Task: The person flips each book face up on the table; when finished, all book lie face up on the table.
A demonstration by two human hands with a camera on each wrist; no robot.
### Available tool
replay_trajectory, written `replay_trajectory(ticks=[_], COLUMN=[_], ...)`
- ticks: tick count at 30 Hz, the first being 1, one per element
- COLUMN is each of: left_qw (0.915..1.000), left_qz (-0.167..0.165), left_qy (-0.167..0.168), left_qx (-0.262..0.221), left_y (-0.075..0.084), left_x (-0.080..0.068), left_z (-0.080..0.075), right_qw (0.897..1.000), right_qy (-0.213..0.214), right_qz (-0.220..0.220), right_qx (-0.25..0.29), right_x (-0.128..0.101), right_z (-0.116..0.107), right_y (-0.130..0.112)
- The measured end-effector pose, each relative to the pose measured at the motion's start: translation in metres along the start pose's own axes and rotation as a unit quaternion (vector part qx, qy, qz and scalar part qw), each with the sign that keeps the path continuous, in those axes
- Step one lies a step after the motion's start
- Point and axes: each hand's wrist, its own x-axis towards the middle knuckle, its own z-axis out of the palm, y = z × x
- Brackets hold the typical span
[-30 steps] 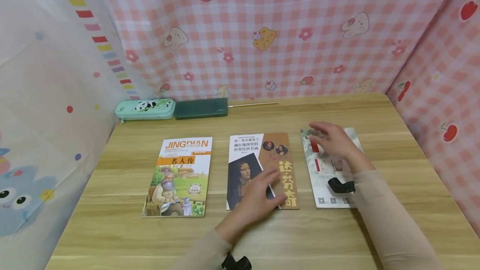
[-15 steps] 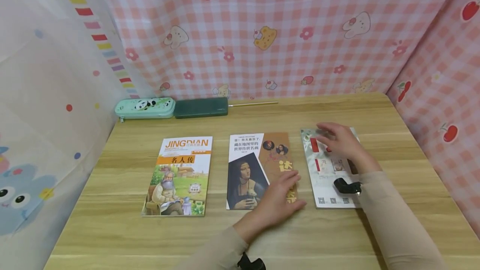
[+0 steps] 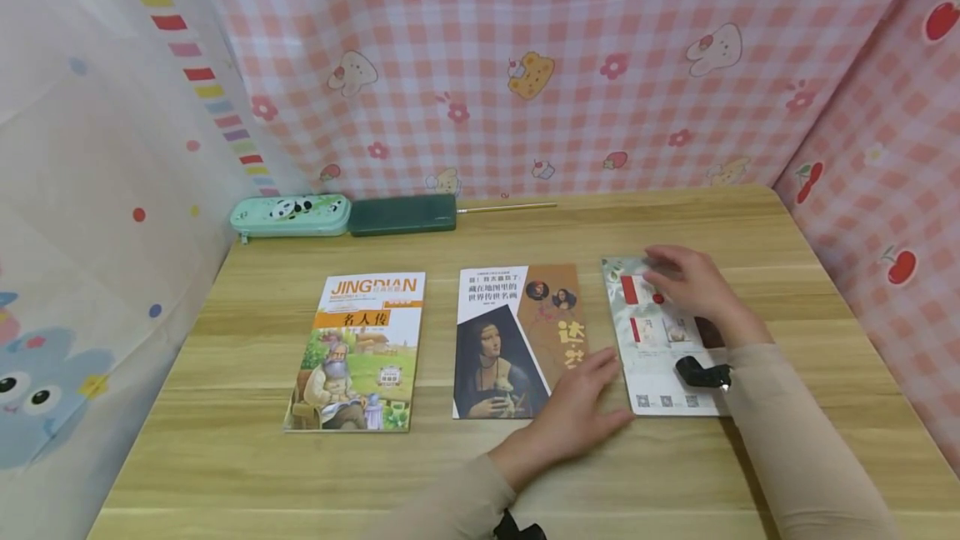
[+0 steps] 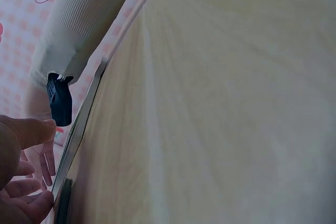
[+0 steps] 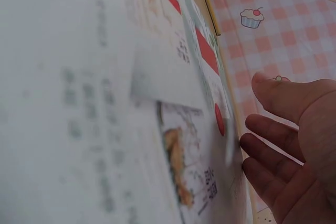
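Three books lie in a row on the wooden table (image 3: 525, 473). My left hand (image 3: 592, 394) rests flat, fingers straight, on the lower right corner of the middle portrait-cover book (image 3: 502, 340). Its fingertips reach the gap beside the white book (image 3: 660, 357) on the right. My right hand (image 3: 686, 277) lies with relaxed fingers on that white book's upper part. In the right wrist view, the right hand's fingers (image 5: 262, 148) touch the blurred cover (image 5: 173, 129). The left wrist view shows the left hand's fingers (image 4: 23, 182) next to a book edge (image 4: 79, 129).
An orange and white book (image 3: 356, 352) lies at the left. At the back stand a teal panda pencil case (image 3: 290, 217), a dark green case (image 3: 402, 216) and a thin stick (image 3: 506, 208). Pink checked cloth (image 3: 562, 65) walls the table on the back and right.
My left hand has slid to the right across the middle book, toward the white book. My right hand has shifted slightly right on the white book.
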Motion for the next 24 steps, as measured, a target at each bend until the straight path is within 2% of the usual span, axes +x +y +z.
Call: replay_trajectory(ticks=[12,24], left_qw=[0.9994,0.9984], left_qz=[0.003,0.0], left_qy=[-0.009,-0.016], left_qx=[0.032,0.055], left_y=[0.005,0.007], left_x=[0.007,0.012], left_z=[0.012,0.016], right_qw=[1.0,0.999], right_qy=[0.008,0.017], right_qz=[0.007,0.023], right_qx=[-0.025,-0.032], right_x=[-0.004,-0.01], right_z=[-0.006,-0.018], right_y=[0.008,0.019])
